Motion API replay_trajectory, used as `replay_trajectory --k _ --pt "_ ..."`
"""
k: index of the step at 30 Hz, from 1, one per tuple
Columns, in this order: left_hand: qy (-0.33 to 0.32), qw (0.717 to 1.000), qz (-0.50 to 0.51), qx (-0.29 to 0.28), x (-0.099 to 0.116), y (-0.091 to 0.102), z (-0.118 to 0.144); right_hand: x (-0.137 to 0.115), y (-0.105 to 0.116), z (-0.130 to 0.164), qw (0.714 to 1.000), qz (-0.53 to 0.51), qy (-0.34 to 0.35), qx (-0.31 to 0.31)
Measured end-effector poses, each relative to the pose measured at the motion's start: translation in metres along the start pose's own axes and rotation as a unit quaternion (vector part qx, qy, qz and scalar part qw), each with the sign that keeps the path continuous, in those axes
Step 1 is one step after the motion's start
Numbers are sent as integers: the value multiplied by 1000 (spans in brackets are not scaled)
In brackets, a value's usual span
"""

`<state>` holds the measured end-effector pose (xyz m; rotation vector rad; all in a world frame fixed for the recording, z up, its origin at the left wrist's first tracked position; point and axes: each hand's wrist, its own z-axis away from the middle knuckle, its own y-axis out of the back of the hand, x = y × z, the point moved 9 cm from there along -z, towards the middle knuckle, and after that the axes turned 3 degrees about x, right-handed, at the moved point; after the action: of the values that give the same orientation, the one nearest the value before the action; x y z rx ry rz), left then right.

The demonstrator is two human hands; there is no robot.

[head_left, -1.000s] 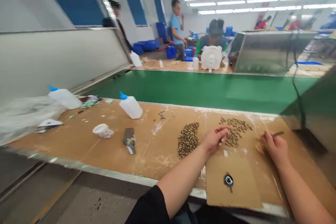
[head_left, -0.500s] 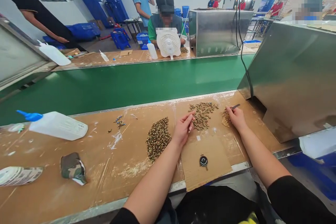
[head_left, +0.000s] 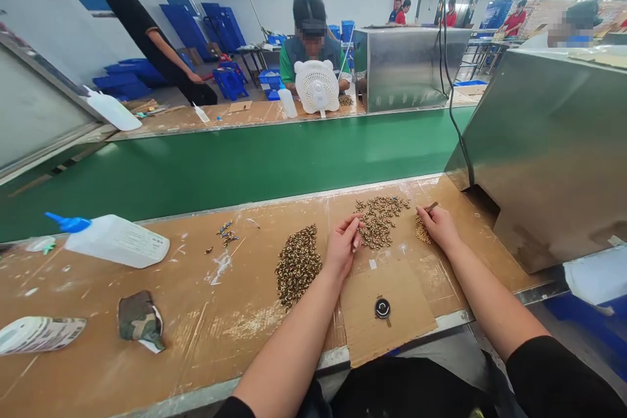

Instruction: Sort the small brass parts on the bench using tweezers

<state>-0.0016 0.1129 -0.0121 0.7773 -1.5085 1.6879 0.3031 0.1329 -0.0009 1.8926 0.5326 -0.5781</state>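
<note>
At the far left edge of the brown worktable (head_left: 147,366), a flattened white roll (head_left: 39,334) is seen, with a folded camouflage cloth (head_left: 140,320) just beside it. Farther back, a white squeeze bottle (head_left: 115,240) with a blue nozzle is laid on its side. A few loose metal bits (head_left: 226,233) are scattered near the table's far edge. Toward the middle, a dense heap of small brass-coloured rings (head_left: 297,263) is spread on the table. Just beside it the left hand (head_left: 343,245) is rested, its fingers curled together and its fingertips touching the near edge of a second, looser pile (head_left: 379,217); whether a ring is pinched cannot be told. In front of the hands a cardboard sheet (head_left: 392,333) is laid over the table's near edge, with a small round black part (head_left: 382,307) on it. To the right, a thin dark tool (head_left: 432,206) is pinched in the right hand (head_left: 439,227), which is rested against a third small cluster of rings (head_left: 422,230). A steel housing (head_left: 553,144) is stood at the far right, and a green conveyor belt (head_left: 245,163) runs behind the table.
</note>
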Motion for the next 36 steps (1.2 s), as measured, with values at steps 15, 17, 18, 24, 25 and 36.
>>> replay_trajectory --k 15,17,18,24,25,36 --pt "0 977 -192 -94 -19 -15 2 -157 -18 23 951 -247 180 -49" --pt "5 975 -196 -102 -21 -15 3 -171 -31 27 941 -272 188 -64" --pt "6 976 -194 -103 -21 -14 3 -173 -37 28 938 -287 183 -68" --pt "59 980 -166 -94 -30 -9 6 -163 -47 39 925 -340 164 -48" --pt "72 981 -155 -95 -31 -9 7 -162 -45 40 922 -343 173 -48" --pt "100 976 -163 -100 -35 -8 9 -149 -48 36 916 -375 134 -43"
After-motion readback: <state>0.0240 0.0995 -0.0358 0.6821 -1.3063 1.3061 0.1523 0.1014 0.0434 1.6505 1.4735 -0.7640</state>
